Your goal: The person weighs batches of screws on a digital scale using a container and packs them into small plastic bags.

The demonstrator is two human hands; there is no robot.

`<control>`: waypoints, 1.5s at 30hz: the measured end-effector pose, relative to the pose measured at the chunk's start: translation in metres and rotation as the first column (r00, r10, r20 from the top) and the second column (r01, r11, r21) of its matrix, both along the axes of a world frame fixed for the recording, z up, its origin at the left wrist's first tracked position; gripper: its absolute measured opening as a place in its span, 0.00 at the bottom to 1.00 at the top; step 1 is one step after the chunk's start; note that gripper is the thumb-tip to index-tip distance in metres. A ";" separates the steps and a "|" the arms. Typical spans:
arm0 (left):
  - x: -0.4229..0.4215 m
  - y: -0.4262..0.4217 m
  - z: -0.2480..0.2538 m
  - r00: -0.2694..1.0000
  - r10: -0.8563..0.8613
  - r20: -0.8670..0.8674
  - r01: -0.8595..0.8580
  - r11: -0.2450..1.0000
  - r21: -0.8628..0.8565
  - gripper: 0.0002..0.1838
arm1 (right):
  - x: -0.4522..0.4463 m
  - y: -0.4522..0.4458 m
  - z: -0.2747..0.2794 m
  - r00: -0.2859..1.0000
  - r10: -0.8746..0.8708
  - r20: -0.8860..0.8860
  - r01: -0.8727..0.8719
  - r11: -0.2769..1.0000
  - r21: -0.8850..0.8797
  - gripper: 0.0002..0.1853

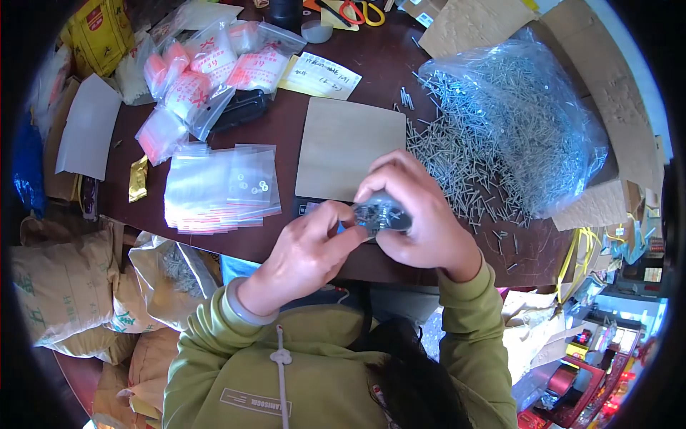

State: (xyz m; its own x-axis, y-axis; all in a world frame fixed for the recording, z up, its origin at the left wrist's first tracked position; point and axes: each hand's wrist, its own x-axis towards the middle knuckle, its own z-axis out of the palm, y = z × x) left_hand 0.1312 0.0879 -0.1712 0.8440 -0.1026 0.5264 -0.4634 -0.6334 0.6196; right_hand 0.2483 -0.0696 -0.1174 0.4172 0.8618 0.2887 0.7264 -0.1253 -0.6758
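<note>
Both hands are together over the table's near edge, holding a small clear zip bag of screws (382, 217). My left hand (307, 242) pinches the bag's left end between thumb and fingers. The fingers of my right hand (421, 214) wrap round its other end. Just beyond them lies a flat scale (350, 146) with a beige top, its front edge partly hidden by my hands. To the right, a heap of loose silver screws (457, 157) spills from a large clear bag (529, 121). A fanned stack of flat zip bags (214, 189) lies to the left.
Filled bags with red print (211, 64) pile up at the back left, beside a black object (243, 109). A handwritten note (320, 76) lies behind the scale. Orange-handled scissors (371, 13) are at the back. Cardboard (607, 79) borders the right side; sacks (64, 286) stand lower left.
</note>
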 end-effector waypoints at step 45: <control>-0.025 0.011 0.039 0.912 -0.292 -0.287 0.114 0.855 -0.506 0.07 | -0.047 -0.010 0.005 0.958 -0.017 0.286 -0.020 0.992 0.127 0.13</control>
State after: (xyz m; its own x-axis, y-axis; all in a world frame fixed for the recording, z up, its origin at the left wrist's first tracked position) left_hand 0.1067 0.0991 -0.1323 0.9653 -0.1082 0.2375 -0.2514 -0.1408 0.9576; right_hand 0.2008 -0.0791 -0.1122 0.2999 0.8105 0.5031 0.8917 -0.0508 -0.4497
